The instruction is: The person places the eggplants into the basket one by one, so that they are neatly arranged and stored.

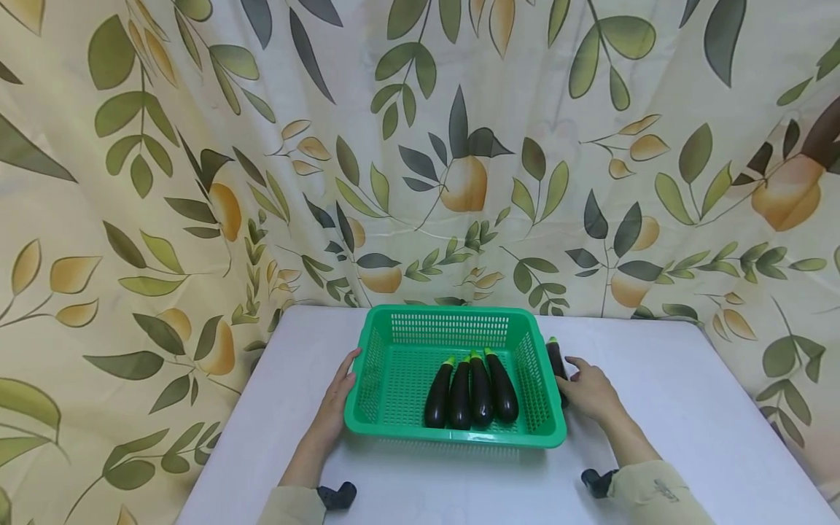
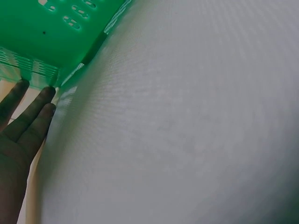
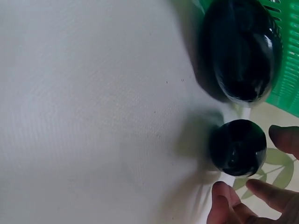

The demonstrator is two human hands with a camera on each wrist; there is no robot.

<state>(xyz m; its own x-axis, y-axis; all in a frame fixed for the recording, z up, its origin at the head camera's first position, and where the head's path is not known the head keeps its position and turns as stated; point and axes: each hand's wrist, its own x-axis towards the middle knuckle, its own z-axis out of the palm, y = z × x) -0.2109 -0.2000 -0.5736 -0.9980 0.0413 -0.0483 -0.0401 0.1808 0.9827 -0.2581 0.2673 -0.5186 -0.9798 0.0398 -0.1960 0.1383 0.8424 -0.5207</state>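
A green plastic basket (image 1: 453, 436) with slotted walls holds several dark eggplants (image 1: 482, 390), side by side with their green stem ends pointing away. Against the basket's left side rest the straight fingers of my left hand (image 1: 333, 405); the left wrist view shows these fingertips (image 2: 48, 91) at the basket wall. Outside the right wall lies another eggplant (image 1: 555, 356), partly covered by my right hand (image 1: 593, 394). In the right wrist view, a large eggplant (image 3: 243, 51) lies beside the basket, and a rounder eggplant end (image 3: 239, 148) shows between my spread thumb and fingers, with small gaps around it.
The basket stands on a table with a white cloth (image 1: 682, 394). Behind and to the left hangs a curtain (image 1: 420, 240) printed with leaves and fruit, close to the table's back edge. Black straps (image 1: 337, 496) sit at both wrists near the sleeves.
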